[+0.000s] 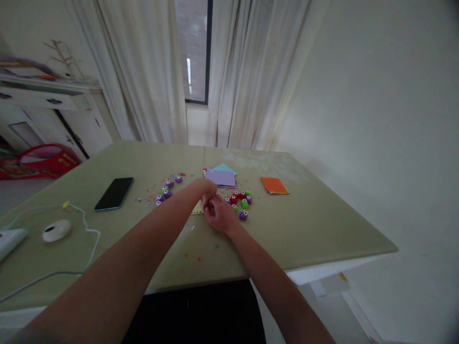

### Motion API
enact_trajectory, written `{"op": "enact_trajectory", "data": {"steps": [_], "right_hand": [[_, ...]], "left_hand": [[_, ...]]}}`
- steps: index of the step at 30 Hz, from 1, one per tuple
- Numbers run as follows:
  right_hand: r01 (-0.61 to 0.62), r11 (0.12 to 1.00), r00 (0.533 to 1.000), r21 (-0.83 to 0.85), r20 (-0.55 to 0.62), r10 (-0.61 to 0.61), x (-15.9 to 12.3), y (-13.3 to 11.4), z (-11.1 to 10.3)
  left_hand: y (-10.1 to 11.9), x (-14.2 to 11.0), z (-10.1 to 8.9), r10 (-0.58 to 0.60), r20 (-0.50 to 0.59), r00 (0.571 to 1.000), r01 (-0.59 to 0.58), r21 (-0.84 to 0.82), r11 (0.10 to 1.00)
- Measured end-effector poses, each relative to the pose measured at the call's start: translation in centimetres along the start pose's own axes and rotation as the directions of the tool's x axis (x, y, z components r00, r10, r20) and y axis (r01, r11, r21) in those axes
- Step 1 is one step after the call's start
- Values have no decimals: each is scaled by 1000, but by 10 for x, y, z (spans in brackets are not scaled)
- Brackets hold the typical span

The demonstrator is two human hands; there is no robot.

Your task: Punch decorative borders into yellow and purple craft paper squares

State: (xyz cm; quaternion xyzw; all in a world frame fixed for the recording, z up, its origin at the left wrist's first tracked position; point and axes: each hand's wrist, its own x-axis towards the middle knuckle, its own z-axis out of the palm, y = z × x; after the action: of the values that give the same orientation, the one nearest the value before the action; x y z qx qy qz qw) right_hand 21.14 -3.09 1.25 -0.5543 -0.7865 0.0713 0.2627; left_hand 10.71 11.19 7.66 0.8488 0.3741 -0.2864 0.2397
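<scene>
My left hand [207,191] bends down from the wrist in the middle of the table, its fingers curled in and mostly hidden. Touching it, my right hand [219,213] is closed, thumb and fingers together. Whatever they pinch is too small or covered to name. A yellow piece with a dotted edge [197,209] lies at the hands, partly covered by them. To the right are several purple, green and red eyeball-like pieces [244,203]. A similar group of purple and green pieces [167,193] sits beyond my left forearm, among tiny coloured bits.
Behind the hands is a stack of purple, blue and red sheets [221,178]. An orange square with a stitched-looking edge [274,185] lies to the right. At left are a dark phone [114,193], a white rounded object [56,231] and a white cable [93,231].
</scene>
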Motion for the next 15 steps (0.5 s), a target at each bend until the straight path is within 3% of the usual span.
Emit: {"op": "enact_trajectory", "data": {"steps": [5,12,15], "right_hand": [[-23,1000,997,20,-74,24,-1,1,-1],[-142,989,961,34,-236,145,1,11,4],[-127,991,953,39,-273,133,1,14,7]], "left_hand": [[-4,2,0,11,-5,1000,-11,-65,998],[-7,-6,1,-59,37,998,63,-141,988],[-6,-7,1,-82,37,996,86,-148,985]]}}
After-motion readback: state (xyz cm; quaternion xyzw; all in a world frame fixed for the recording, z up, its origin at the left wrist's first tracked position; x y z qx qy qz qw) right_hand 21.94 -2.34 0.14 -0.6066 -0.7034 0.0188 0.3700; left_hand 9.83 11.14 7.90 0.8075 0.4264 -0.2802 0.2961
